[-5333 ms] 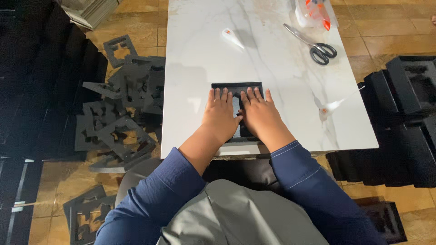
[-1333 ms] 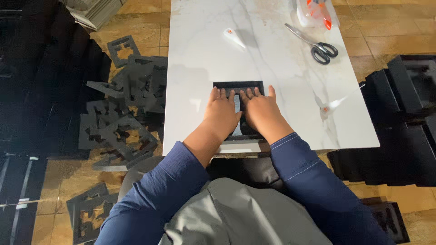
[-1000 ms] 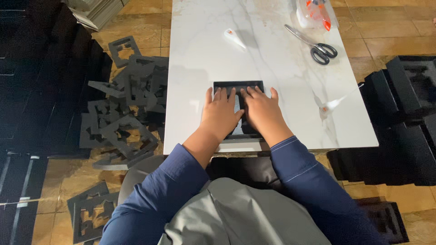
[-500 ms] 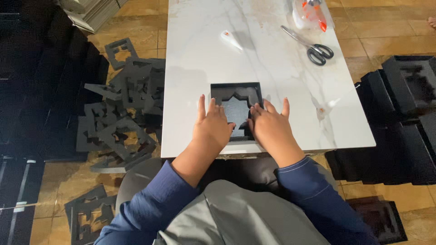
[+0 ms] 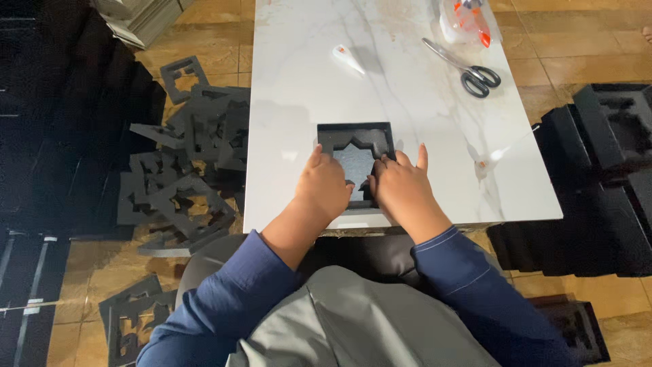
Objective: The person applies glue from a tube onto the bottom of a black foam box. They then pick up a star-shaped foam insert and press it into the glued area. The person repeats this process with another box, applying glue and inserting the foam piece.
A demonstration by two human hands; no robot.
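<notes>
A square black foam frame (image 5: 354, 138) with a shaped cut-out lies flat on the white marble table (image 5: 407, 88), near its front edge. My left hand (image 5: 327, 188) rests on the frame's left side, fingers together and pressing down. On the right side lies my right hand (image 5: 402, 189), fingers slightly spread, with the fingertips at the inner edge of the cut-out. Both palms cover the frame's near half. Neither hand grips anything.
Black-handled scissors (image 5: 467, 68) and a clear bag with orange pieces (image 5: 464, 16) lie at the table's far right. A small white object (image 5: 346, 58) sits further back. Loose black foam cut-outs (image 5: 183, 163) are piled on the floor left; stacked foam trays (image 5: 601, 170) stand right.
Both hands have slid back from the frame's far edge towards me and apart, uncovering the cut-out. The right hand has since moved back inwards onto the frame.
</notes>
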